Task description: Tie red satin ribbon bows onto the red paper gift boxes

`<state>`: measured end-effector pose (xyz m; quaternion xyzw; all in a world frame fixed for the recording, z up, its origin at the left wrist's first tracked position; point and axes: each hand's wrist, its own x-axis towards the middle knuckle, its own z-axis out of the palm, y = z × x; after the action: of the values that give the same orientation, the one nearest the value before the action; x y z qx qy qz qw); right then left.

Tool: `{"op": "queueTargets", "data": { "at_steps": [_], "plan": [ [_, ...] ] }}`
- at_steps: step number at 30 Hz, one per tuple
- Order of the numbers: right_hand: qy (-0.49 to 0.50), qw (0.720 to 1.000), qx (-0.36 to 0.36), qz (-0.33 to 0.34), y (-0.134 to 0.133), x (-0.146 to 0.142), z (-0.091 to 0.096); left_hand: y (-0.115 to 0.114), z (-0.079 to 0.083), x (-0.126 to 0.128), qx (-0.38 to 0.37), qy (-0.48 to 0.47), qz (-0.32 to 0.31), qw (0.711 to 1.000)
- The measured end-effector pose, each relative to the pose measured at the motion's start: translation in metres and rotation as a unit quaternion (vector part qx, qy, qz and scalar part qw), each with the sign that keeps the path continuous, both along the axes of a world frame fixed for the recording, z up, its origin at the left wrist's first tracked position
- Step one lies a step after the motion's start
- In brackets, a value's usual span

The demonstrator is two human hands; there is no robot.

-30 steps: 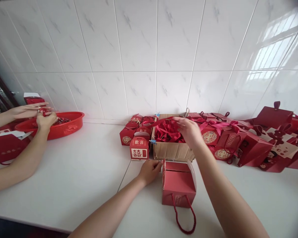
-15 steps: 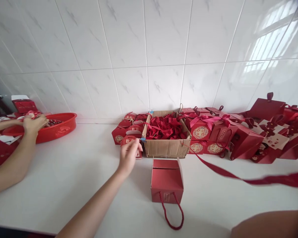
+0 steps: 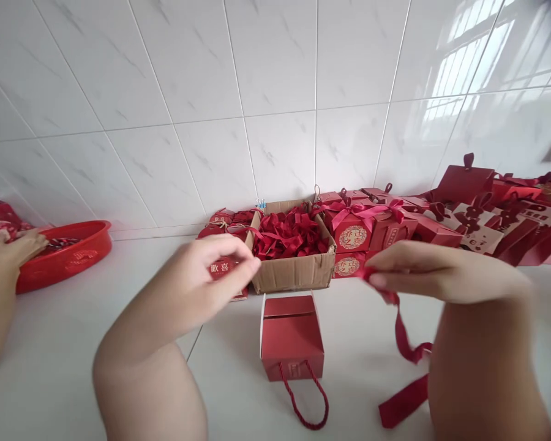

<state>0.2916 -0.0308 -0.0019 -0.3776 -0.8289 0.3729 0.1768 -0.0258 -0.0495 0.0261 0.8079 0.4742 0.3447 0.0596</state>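
Note:
My right hand [image 3: 413,272] pinches a dark red ribbon [image 3: 406,343] between thumb and fingers. The ribbon hangs in a curve below it, and one end shows beside my forearm. My left hand [image 3: 206,278] is raised at the left, thumb and forefinger tips brought together near the front of a cardboard box [image 3: 294,274]; what they hold, if anything, I cannot make out. Below and between both hands a red gift box [image 3: 291,337] sits on the white table, its red rope handle [image 3: 321,422] lying toward me. Neither hand touches it.
Red ribbons [image 3: 289,236] fill the cardboard box. Red gift boxes with bows [image 3: 351,226] are stacked to its right, more boxes [image 3: 477,226] beyond. Small red boxes [image 3: 220,267] stand left of it. At far left another person's hand [image 3: 21,251] reaches over a red basin [image 3: 85,245].
My right hand has come into view from the right with the ribbon, which now hangs slack instead of stretching sideways. My left hand has moved closer to the camera. The view has shifted right.

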Motion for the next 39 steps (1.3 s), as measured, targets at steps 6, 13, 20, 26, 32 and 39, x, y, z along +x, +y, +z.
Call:
{"op": "queueTargets", "data": {
  "at_steps": [6, 13, 20, 26, 32, 39],
  "plan": [
    [-0.033, 0.968, -0.178, 0.172, 0.029, -0.036, -0.008, 0.009, -0.011, 0.022, -0.047, 0.165, -0.07, 0.983],
    [-0.062, 0.952, -0.27, 0.127, 0.045, -0.052, -0.021, 0.013, -0.019, 0.03, -0.202, 0.26, -0.046, 0.943],
    [-0.101, 0.954, -0.253, 0.128, 0.046, -0.061, -0.023, 0.023, -0.026, 0.046, -0.254, 0.28, -0.045, 0.925],
    [-0.102, 0.951, -0.262, 0.13, 0.042, -0.063, -0.02, 0.026, -0.036, 0.053, -0.248, 0.317, -0.067, 0.913],
    [-0.108, 0.955, -0.248, 0.119, 0.043, -0.062, -0.023, 0.03, -0.044, 0.064, -0.255, 0.355, -0.062, 0.897],
    [-0.1, 0.958, -0.231, 0.14, 0.043, -0.06, -0.021, 0.029, -0.044, 0.07, -0.269, 0.348, -0.064, 0.896]
  ]
}}
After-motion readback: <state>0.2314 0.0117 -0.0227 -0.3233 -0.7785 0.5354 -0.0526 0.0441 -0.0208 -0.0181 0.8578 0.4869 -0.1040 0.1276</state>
